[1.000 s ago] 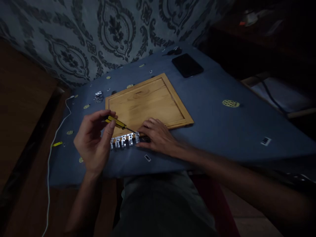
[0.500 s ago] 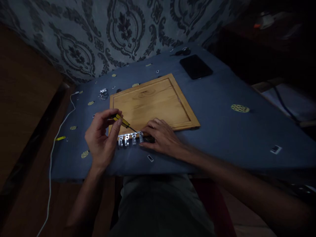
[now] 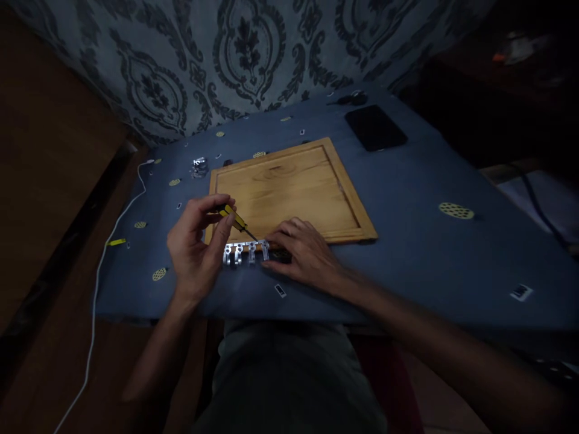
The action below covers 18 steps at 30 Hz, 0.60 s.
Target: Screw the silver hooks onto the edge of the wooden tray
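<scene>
A screwdriver [image 3: 235,220] with a yellow and black handle is pinched in my left hand [image 3: 199,247], its shaft slanting down to the right. Its tip meets the right part of a shiny metal hook rail [image 3: 245,245] with several hooks, which lies along the near edge of a framed wooden board [image 3: 294,187]. My right hand [image 3: 307,250] closes around the rail's right end and the board's near edge, fingers on top and thumb below. Its fingers partly hide that end of the rail.
A small heap of shiny metal pieces [image 3: 199,167] lies beyond the board's left corner. A black phone or tablet [image 3: 375,128] rests at the back right, with a dark object [image 3: 353,98] behind it. A white cable [image 3: 97,283] runs down the left side of the blue tablecloth [image 3: 407,241].
The camera view has shifted, so the whole scene sits a little further right. Against the board, both hands and the screwdriver keep nearly the same places.
</scene>
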Motion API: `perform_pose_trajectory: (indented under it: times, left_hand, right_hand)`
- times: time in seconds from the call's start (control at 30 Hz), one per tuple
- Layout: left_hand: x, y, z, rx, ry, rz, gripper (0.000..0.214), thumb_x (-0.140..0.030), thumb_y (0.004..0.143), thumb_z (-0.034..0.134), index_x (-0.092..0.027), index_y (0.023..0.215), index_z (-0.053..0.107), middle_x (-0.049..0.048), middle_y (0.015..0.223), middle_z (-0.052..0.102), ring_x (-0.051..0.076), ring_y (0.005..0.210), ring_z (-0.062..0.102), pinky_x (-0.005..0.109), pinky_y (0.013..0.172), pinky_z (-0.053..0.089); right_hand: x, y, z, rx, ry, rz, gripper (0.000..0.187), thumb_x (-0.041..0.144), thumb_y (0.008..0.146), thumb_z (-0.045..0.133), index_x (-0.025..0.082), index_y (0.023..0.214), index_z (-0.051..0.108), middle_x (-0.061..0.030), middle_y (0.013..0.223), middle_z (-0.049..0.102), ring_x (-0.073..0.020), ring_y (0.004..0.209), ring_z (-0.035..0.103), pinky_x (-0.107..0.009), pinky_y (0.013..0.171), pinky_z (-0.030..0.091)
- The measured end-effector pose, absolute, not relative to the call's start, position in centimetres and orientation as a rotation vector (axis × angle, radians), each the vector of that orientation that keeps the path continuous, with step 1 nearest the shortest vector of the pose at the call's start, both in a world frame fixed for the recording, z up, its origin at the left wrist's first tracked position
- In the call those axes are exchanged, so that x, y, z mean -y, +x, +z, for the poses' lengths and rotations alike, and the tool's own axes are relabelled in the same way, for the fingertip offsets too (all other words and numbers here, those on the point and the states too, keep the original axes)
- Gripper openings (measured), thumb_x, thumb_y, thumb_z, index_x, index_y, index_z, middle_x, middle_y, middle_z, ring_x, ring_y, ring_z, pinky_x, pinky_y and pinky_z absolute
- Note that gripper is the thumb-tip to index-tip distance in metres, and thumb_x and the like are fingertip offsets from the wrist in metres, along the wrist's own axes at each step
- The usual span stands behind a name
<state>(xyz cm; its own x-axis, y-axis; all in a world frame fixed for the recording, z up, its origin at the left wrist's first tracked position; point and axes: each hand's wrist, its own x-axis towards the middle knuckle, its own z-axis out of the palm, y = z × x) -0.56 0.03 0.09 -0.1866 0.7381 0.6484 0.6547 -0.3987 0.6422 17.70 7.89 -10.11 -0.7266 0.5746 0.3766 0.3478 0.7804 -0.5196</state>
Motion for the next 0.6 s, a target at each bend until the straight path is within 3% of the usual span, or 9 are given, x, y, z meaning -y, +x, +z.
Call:
perform_pose_trajectory:
  times: [0.6]
  left_hand:
    - [0.02, -0.31, 0.19, -1.656, 1.962, 1.641, 0.016, -0.021, 0.096, 0.071, -0.023, 0.112, 0.071, 0.0041, 0.106, 0.075, 0.016, 0.098, 0.073, 0.028, 0.084, 0.062]
  right_hand:
    - [-8.00, 17.67, -10.83, 2.424, -0.657, 0.505, 0.040, 0.053, 0.088, 0.076, 0.021, 0.112, 0.072, -0.0098, 0.104, 0.070, -0.0284, 0.100, 0.058, -0.042, 0.085, 0.044]
